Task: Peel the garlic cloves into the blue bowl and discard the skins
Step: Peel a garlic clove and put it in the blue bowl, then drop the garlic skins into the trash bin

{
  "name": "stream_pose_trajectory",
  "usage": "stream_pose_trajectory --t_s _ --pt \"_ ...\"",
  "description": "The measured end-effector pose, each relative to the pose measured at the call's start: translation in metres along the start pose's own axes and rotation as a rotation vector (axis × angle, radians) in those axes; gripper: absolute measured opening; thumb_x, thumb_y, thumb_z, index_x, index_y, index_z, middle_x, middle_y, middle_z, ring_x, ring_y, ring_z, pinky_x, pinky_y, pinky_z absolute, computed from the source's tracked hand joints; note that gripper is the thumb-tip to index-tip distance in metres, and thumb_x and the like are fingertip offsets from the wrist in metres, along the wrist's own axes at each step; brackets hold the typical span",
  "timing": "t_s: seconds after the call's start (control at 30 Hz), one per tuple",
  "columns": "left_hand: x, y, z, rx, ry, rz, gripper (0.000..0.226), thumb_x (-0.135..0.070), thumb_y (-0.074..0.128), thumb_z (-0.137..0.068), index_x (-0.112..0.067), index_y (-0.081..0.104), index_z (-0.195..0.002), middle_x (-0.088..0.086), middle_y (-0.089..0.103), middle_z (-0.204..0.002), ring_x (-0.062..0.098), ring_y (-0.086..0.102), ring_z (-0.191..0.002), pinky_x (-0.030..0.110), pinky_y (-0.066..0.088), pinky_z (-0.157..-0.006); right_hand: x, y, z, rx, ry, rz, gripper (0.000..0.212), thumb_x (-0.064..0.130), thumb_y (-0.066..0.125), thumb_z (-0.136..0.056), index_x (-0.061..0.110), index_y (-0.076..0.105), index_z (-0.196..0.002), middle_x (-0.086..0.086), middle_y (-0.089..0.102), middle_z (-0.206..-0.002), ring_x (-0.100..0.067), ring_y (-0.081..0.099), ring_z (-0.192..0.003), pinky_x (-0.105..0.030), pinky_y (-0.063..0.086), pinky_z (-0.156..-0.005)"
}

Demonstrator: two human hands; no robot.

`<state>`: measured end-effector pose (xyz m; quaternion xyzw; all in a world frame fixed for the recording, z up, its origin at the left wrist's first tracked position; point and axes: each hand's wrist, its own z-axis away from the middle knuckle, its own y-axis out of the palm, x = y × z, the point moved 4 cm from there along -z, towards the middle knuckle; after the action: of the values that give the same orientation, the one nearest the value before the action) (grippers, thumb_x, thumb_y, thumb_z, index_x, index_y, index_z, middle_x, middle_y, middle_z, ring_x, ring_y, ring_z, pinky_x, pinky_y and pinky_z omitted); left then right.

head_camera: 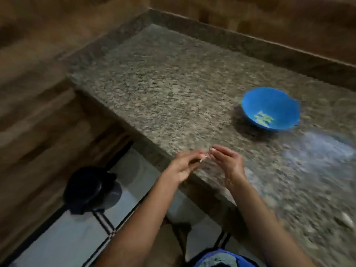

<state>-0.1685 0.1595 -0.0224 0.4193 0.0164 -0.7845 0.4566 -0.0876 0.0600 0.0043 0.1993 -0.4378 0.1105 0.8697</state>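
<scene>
Hands: left hand [184,166] pinches a pale garlic piece [203,158] at the counter [173,83] edge; right hand [229,162] fingertips meet it, grip unclear through blur. Blue bowl [250,101]: forward-right, nearer the right hand.

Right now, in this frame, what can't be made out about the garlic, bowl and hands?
Head view only, motion-blurred throughout.
The pale piece at the fingertips of the left hand: too small and blurred to call clove or skin.
The right hand: thumb hidden behind its fingers, so grip unclear.
The pale bits in the blue bowl: count blurred.
The dark object on the floor: dim, unidentifiable.
</scene>
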Motion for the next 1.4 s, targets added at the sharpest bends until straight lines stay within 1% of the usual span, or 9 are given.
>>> stream_pose_trajectory --t_s 0.17,0.3,0.47,0.8,0.87,1.0,1.13,1.27,1.4 --pt "-0.069 -0.189 0.015 -0.301 0.148 0.627 0.046 0.007 0.047 -0.092 -0.003 0.071 -0.054 0.005 0.068 -0.058 0.008 0.066 -0.051 0.016 0.055 -0.055 -0.047 0.183 -0.029 0.318 0.081 0.130 0.022 -0.008 0.062 -0.081 -0.010 0.063 -0.103 -0.011 0.068 -0.078 -0.009 0.065 -0.060 -0.017 0.053 -0.068" --pt "-0.096 -0.329 0.035 -0.481 0.263 0.895 0.021 0.006 0.048 -0.092 0.002 0.065 -0.081 0.009 0.069 -0.063 0.013 0.068 -0.055 0.019 0.056 -0.054 -0.109 0.307 -0.033 0.495 0.220 0.215 0.018 -0.009 0.058 -0.083 -0.011 0.062 -0.100 -0.018 0.067 -0.087 -0.023 0.065 -0.079 -0.032 0.053 -0.089" --pt "-0.105 -0.438 0.062 -0.628 0.352 1.061 0.014 0.007 0.050 -0.091 0.002 0.063 -0.091 0.011 0.071 -0.070 0.014 0.070 -0.061 0.020 0.056 -0.054 -0.174 0.407 -0.036 0.559 0.343 0.361 0.016 -0.010 0.059 -0.083 -0.011 0.063 -0.098 -0.026 0.063 -0.104 -0.019 0.065 -0.074 -0.016 0.056 -0.061" --pt "-0.096 -0.550 0.037 -0.748 0.378 1.238 0.015 0.005 0.048 -0.091 0.002 0.061 -0.098 0.012 0.064 -0.103 0.017 0.060 -0.093 0.023 0.053 -0.081 -0.264 0.531 -0.081 0.580 0.496 0.526 0.026 -0.012 0.047 -0.090 -0.022 0.052 -0.113 -0.014 0.068 -0.065 -0.015 0.066 -0.050 -0.016 0.052 -0.047" --pt "-0.093 -0.561 0.026 -0.754 0.344 1.246 0.017 0.003 0.045 -0.093 0.001 0.060 -0.101 0.010 0.062 -0.103 0.015 0.059 -0.091 0.026 0.047 -0.089 -0.278 0.546 -0.089 0.553 0.518 0.582 0.027 -0.012 0.048 -0.089 -0.022 0.051 -0.114 -0.023 0.068 -0.084 -0.019 0.066 -0.057 -0.016 0.051 -0.046" --pt "-0.087 -0.572 0.009 -0.801 0.342 1.395 0.015 0.003 0.047 -0.094 0.003 0.062 -0.097 0.010 0.065 -0.096 0.017 0.061 -0.086 0.019 0.056 -0.058 -0.302 0.551 -0.100 0.554 0.615 0.665 0.028 -0.006 0.046 -0.093 -0.016 0.051 -0.118 -0.030 0.053 -0.123 -0.027 0.065 -0.090 -0.018 0.054 -0.063" --pt "-0.080 -0.574 -0.013 -0.755 0.385 1.555 0.029 0.002 0.050 -0.092 0.003 0.073 -0.073 0.015 0.070 -0.081 0.017 0.071 -0.067 0.020 0.056 -0.053 -0.327 0.548 -0.107 0.561 0.646 0.807 0.019 -0.004 0.052 -0.090 -0.009 0.059 -0.108 -0.026 0.059 -0.117 -0.028 0.060 -0.097 -0.031 0.046 -0.088" --pt "-0.078 -0.570 -0.054 -0.759 0.406 1.580 0.016 0.003 0.046 -0.094 0.001 0.062 -0.094 0.011 0.070 -0.076 0.013 0.069 -0.066 0.018 0.056 -0.062 -0.359 0.549 -0.122 0.535 0.667 0.820 0.026 -0.005 0.051 -0.091 -0.013 0.055 -0.115 -0.025 0.057 -0.117 -0.023 0.059 -0.084 -0.030 0.044 -0.091" --pt "-0.061 -0.602 -0.101 -0.988 0.392 1.364 0.029 0.004 0.048 -0.093 0.001 0.054 -0.121 0.017 0.061 -0.113 0.018 0.061 -0.091 0.022 0.053 -0.082 -0.420 0.561 -0.148 0.524 0.691 0.900 0.027 -0.001 0.040 -0.097 -0.009 0.055 -0.117 -0.025 0.056 -0.123 -0.028 0.060 -0.092 -0.031 0.046 -0.091"
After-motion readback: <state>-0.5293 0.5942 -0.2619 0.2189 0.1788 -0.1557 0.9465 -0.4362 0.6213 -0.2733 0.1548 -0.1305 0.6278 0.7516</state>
